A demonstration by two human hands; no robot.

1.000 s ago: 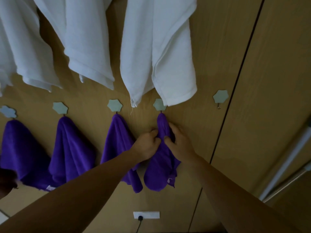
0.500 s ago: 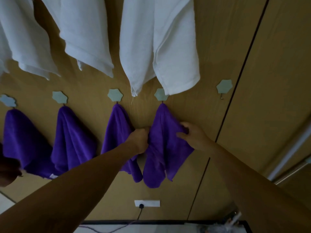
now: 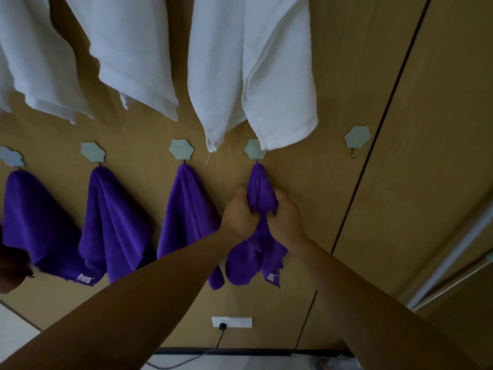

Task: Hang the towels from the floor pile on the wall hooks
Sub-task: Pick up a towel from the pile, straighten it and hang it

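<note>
Both hands bunch a purple towel (image 3: 260, 193) under its wall hook (image 3: 255, 149).
Left hand (image 3: 238, 215) and right hand (image 3: 285, 218) grip it at frame centre.

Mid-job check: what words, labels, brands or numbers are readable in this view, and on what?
No text is legible.
Left tag, pale, at the bottom edge of the second purple towel: too blurred to read.
Right tag, pale, on the fourth purple towel, gripped by the left hand and right hand: too blurred to read.
Wall socket: no marking visible.
</note>
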